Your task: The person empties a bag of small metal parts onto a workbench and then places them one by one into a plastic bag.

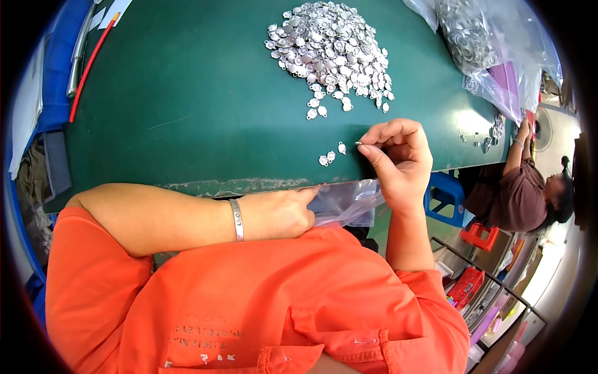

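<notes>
My right hand [402, 159] is raised over the front part of the green table [205, 112], with thumb and index finger pinching a small silvery metal charm [358, 144]. Just left of those fingertips lie a few loose charms [331, 156], round with a small loop. At the table's front edge my left hand [280, 210] is closed, its fingers curled at the clear plastic bag [346, 201] that hangs below the edge. Its fingertips are partly hidden. Farther back, a large heap of the same charms [330, 47] spreads over the tabletop, several strays at its near side.
A red pencil [93, 68] lies at the far left beside a metal rod [80, 53]. Clear bags of metal rings [467, 37] stand at the back right, with loose metal parts [492, 134] nearby. Another person [520, 193] works there, near a blue stool [445, 199].
</notes>
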Demonstrator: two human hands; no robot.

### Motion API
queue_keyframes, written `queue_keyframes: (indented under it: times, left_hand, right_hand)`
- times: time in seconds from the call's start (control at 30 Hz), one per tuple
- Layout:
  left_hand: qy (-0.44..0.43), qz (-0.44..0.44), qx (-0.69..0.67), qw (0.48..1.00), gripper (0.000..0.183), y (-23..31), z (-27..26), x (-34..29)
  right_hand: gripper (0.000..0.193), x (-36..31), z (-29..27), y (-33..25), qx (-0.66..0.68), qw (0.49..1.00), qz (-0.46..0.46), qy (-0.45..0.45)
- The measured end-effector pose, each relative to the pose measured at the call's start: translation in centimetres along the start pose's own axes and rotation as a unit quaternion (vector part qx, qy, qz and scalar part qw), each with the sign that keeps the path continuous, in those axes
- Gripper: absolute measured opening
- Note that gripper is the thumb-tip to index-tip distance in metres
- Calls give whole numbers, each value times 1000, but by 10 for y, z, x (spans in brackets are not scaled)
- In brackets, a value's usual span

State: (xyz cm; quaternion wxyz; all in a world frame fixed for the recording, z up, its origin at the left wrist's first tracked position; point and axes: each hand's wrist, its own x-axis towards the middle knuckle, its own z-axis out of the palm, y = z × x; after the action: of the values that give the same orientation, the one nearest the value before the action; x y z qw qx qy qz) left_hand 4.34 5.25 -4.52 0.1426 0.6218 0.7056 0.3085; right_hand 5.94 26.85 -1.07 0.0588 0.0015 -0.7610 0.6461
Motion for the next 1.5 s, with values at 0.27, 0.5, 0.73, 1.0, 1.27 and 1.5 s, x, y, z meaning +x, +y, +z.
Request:
queue_keyframes:
  times: [0.27,0.5,0.73,1.0,1.27,1.5]
  left_hand:
    - [3,9,6,1000,20,-1,-2,0]
    - [-24,-6,-34,999,22,-7,-3,-1]
    - [-130,-256,-312,906,49,4,-5,6]
    - [-127,-55,-169,976,28,6,-9,3]
    - [-120,-136,-259,949,29,-4,5,-2]
    - [-29,-34,-125,991,21,-8,5,-2]
  right_hand:
    - [31,2,-3,-1,77,997,28,6]
    - [28,8,-1,2,63,998,-9,-7]
    - [19,64,23,-36,115,972,111,-170]
    - [21,202,92,-91,213,968,-5,-133]
    - [24,145,39,-69,-57,969,-176,-163]
    - [33,46,1,-16,-274,892,-243,-265]
